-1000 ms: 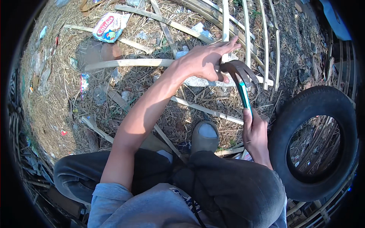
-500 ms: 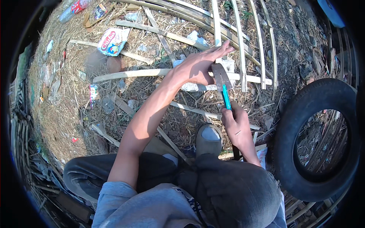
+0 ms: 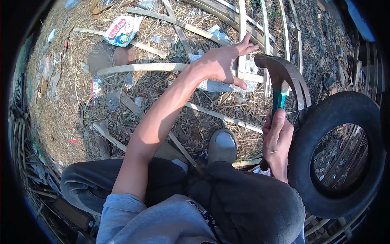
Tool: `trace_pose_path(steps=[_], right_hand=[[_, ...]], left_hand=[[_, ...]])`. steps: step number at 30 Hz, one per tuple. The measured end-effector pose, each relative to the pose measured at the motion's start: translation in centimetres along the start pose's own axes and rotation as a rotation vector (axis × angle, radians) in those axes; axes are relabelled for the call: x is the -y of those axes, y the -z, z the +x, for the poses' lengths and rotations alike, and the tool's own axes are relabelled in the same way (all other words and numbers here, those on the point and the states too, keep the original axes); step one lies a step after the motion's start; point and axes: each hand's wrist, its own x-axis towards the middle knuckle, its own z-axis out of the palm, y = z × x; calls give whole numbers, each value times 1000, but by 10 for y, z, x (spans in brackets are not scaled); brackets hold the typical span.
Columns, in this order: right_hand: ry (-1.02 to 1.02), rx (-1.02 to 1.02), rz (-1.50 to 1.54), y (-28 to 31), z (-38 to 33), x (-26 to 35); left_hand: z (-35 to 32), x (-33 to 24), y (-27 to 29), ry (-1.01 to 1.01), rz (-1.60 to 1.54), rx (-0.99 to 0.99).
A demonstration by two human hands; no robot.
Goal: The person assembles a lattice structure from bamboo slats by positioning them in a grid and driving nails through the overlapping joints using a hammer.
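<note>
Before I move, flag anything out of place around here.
A colourful wrapper lies over a wooden strip at upper left, like stray litter; a black tyre sits beside the right hand, odd amid the straw.

Dull, worn metal hammer head [image 3: 283, 73], smooth plastic-looking grip [image 3: 279, 100], rough wooden slats [image 3: 242, 30], matt rubber tyre [image 3: 301, 162]

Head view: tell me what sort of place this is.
Probably an outdoor yard or scrap of rough land: sunlit dry straw underfoot, a colourful wrapper lying as litter, and a black tyre at the right.
</note>
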Motion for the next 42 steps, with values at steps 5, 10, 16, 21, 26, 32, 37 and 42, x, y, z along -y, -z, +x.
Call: trace_pose_path(steps=[5, 10, 16, 21, 26, 32, 37, 42], right_hand=[[14, 69, -394, -11, 12, -5], [56, -36, -76, -4, -1, -15], [-19, -28, -266, 4, 4, 11], [118, -69, -101, 2, -4, -1], [66, -70, 32, 1, -9, 16], [-57, 43, -414, -6, 8, -8], [73, -186, 186, -2, 0, 10], [5, -7, -312, -7, 7, -20]], left_hand=[[0, 22, -10, -222, -86, -108], [-5, 6, -5, -40, -82, -39], [14, -4, 2, -41, -21, 3], [-3, 6, -1, -26, -44, 9], [-2, 3, 7, -67, -106, 21], [6, 16, 4, -78, -401, 105], [-4, 30, 4, -99, -222, 73], [0, 14, 0, -105, -430, 105]])
